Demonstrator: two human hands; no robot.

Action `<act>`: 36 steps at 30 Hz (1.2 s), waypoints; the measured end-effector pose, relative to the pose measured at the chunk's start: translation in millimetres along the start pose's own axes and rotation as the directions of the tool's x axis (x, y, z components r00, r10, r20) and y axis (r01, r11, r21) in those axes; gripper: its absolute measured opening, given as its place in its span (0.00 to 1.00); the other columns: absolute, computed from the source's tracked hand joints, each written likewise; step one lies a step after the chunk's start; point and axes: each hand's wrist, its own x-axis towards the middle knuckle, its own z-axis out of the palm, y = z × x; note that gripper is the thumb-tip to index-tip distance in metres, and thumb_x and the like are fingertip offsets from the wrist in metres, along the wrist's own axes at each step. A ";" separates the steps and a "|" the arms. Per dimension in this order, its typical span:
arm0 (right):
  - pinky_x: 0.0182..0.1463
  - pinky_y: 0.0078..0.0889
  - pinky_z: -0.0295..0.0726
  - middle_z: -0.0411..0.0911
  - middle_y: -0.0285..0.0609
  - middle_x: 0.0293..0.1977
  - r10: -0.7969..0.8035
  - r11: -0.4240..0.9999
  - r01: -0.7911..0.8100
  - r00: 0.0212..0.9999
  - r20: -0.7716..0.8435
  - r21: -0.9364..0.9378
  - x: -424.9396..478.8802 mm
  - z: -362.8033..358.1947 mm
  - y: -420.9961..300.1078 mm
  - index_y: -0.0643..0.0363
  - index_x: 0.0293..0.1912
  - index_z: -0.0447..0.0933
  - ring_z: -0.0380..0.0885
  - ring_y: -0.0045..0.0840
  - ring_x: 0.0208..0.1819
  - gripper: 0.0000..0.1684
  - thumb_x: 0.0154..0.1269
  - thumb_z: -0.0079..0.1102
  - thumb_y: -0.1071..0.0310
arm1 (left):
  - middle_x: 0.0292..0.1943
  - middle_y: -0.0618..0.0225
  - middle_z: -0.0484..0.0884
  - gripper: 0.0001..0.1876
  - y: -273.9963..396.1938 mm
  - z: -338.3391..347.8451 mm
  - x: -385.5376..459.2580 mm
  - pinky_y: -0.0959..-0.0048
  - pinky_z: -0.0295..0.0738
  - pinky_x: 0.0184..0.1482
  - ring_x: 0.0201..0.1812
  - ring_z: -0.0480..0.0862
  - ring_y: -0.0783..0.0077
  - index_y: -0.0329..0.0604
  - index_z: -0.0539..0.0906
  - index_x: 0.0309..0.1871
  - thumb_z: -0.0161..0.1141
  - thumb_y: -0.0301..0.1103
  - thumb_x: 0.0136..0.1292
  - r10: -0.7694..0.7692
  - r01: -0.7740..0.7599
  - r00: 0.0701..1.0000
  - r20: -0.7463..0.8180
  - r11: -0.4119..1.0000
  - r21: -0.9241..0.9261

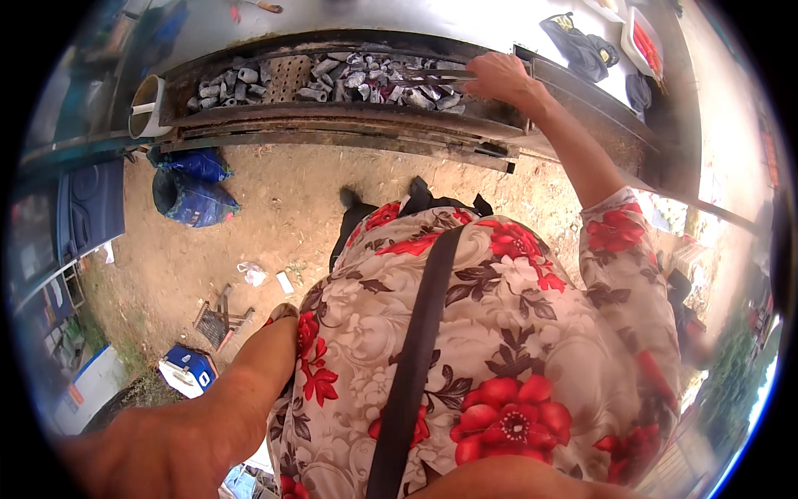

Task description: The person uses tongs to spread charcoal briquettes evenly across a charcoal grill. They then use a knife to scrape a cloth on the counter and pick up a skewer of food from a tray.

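Metal tongs (pixel 433 77) are gripped in my right hand (pixel 500 76), above the right part of a long charcoal grill trough (pixel 349 115). The tongs' tips reach grey charcoal lumps (pixel 324 78), a few of them ash-white with a red glow. Among the coals lies a perforated, rusty metal plate (pixel 287 78). My left hand (pixel 174 436) is raised close to the camera at the lower left. Its fingers run out of view, so whether it holds anything cannot be seen.
A white bucket (pixel 148 109) stands at the grill's left end. Blue sacks (pixel 196 196) lie on the dirt ground, with a small folding stool (pixel 218 321) and a blue-and-white cooler (pixel 187 371) farther left. Beyond the grill, the pale table (pixel 399 19) bears a dark bag (pixel 580 47) and a tray (pixel 643 43).
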 end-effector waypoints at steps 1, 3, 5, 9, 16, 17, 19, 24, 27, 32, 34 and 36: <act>0.38 0.38 0.78 0.80 0.48 0.30 0.003 1.000 -0.003 1.000 -0.007 0.002 -15.2 -12.4 -1.6 0.59 0.32 0.80 0.80 0.37 0.35 0.17 0.53 0.60 0.55 | 0.57 0.52 0.72 0.21 0.1 7.1 0.1 0.57 0.71 0.54 0.59 0.72 0.59 0.33 0.66 0.57 0.52 0.33 0.63 0.009 -0.009 1.000 -0.010 1.000 0.026; 0.44 0.43 0.76 0.79 0.47 0.35 0.062 0.998 -0.060 0.992 0.109 -0.021 -34.8 -16.4 -2.8 0.55 0.42 0.78 0.78 0.41 0.40 0.21 0.54 0.59 0.50 | 0.57 0.52 0.72 0.20 -0.7 17.5 -0.5 0.57 0.71 0.53 0.59 0.72 0.59 0.33 0.67 0.57 0.51 0.34 0.64 0.028 -0.026 0.999 -0.019 0.997 0.077; 0.45 0.42 0.75 0.79 0.47 0.35 0.094 0.993 -0.078 0.977 0.191 -0.089 -44.6 -4.8 -1.8 0.54 0.44 0.78 0.78 0.40 0.41 0.23 0.54 0.59 0.49 | 0.57 0.52 0.72 0.20 -1.8 22.8 -1.3 0.57 0.71 0.53 0.59 0.72 0.59 0.33 0.67 0.57 0.50 0.34 0.65 0.039 -0.038 0.999 -0.011 0.995 0.091; 0.47 0.41 0.75 0.79 0.47 0.38 0.156 0.988 -0.153 0.975 0.157 -0.030 -58.3 -6.6 -1.0 0.53 0.46 0.77 0.77 0.39 0.43 0.24 0.55 0.58 0.49 | 0.56 0.51 0.72 0.21 5.2 25.2 5.5 0.56 0.71 0.53 0.59 0.72 0.59 0.33 0.66 0.58 0.49 0.37 0.66 0.048 -0.050 0.998 0.033 0.997 0.059; 0.47 0.41 0.74 0.79 0.45 0.38 0.290 0.957 -0.288 0.937 0.194 -0.040 -85.2 -21.7 25.9 0.52 0.45 0.77 0.76 0.39 0.45 0.23 0.55 0.58 0.48 | 0.55 0.49 0.73 0.22 2.0 35.7 14.6 0.56 0.74 0.50 0.58 0.73 0.58 0.33 0.64 0.61 0.45 0.36 0.68 -0.127 0.120 0.991 -0.051 0.985 -0.125; 0.46 0.41 0.75 0.79 0.45 0.37 0.298 0.954 -0.297 0.944 0.142 -0.026 -89.5 -20.3 29.2 0.53 0.43 0.77 0.77 0.39 0.43 0.22 0.54 0.58 0.48 | 0.55 0.49 0.72 0.22 3.5 34.7 19.8 0.57 0.75 0.49 0.57 0.74 0.58 0.33 0.64 0.61 0.45 0.36 0.68 -0.045 0.042 0.999 -0.028 0.994 -0.100; 0.44 0.40 0.76 0.80 0.44 0.35 0.286 0.958 -0.287 0.958 0.032 0.023 -92.3 -23.6 22.3 0.55 0.38 0.79 0.78 0.39 0.40 0.20 0.54 0.58 0.50 | 0.56 0.50 0.72 0.21 -4.7 32.1 28.0 0.59 0.77 0.46 0.56 0.75 0.58 0.33 0.65 0.60 0.45 0.35 0.68 0.109 -0.109 0.994 0.013 0.994 -0.027; 0.33 0.35 0.75 0.78 0.44 0.25 0.296 0.954 -0.282 0.942 -0.158 0.106 -151.5 -59.8 24.8 0.54 0.39 0.78 0.78 0.34 0.30 0.19 0.54 0.58 0.50 | 0.55 0.50 0.72 0.20 -2.1 31.4 36.6 0.61 0.79 0.42 0.56 0.75 0.59 0.34 0.66 0.60 0.46 0.34 0.67 0.145 -0.141 0.989 0.012 0.980 -0.142; 0.22 0.26 0.70 0.71 0.37 0.14 0.343 0.725 -0.514 0.847 0.406 0.459 -177.9 -75.5 35.4 0.54 0.39 0.78 0.72 0.23 0.17 0.20 0.56 0.57 0.48 | 0.55 0.50 0.73 0.21 -1.2 25.8 51.9 0.60 0.78 0.45 0.58 0.74 0.59 0.37 0.65 0.61 0.47 0.34 0.67 0.085 -0.085 0.996 -0.012 0.992 -0.088; 0.17 0.25 0.64 0.68 0.35 0.11 0.330 0.613 -0.697 0.654 0.681 0.372 -241.2 20.8 50.3 0.59 0.23 0.75 0.66 0.20 0.12 0.22 0.53 0.57 0.48 | 0.60 0.59 0.67 0.25 -0.7 9.4 52.3 0.59 0.78 0.44 0.60 0.72 0.66 0.44 0.50 0.68 0.38 0.38 0.71 -0.058 0.075 0.992 0.111 0.986 -0.149; 0.18 0.25 0.66 0.71 0.39 0.13 0.447 0.505 -0.819 0.519 0.729 0.273 -273.6 79.9 63.7 0.62 0.23 0.75 0.69 0.22 0.14 0.23 0.51 0.59 0.49 | 0.61 0.59 0.66 0.25 -9.5 2.3 56.9 0.58 0.78 0.44 0.60 0.71 0.66 0.43 0.50 0.68 0.39 0.36 0.71 -0.121 0.139 0.988 0.099 0.969 -0.203; 0.18 0.27 0.66 0.71 0.39 0.13 0.527 0.401 -0.878 0.455 0.718 0.261 -287.8 129.7 78.7 0.63 0.22 0.74 0.68 0.23 0.14 0.24 0.55 0.57 0.49 | 0.61 0.58 0.66 0.25 -4.4 0.6 60.1 0.58 0.78 0.45 0.60 0.71 0.66 0.43 0.50 0.68 0.40 0.36 0.71 -0.200 0.214 0.976 0.083 0.946 -0.242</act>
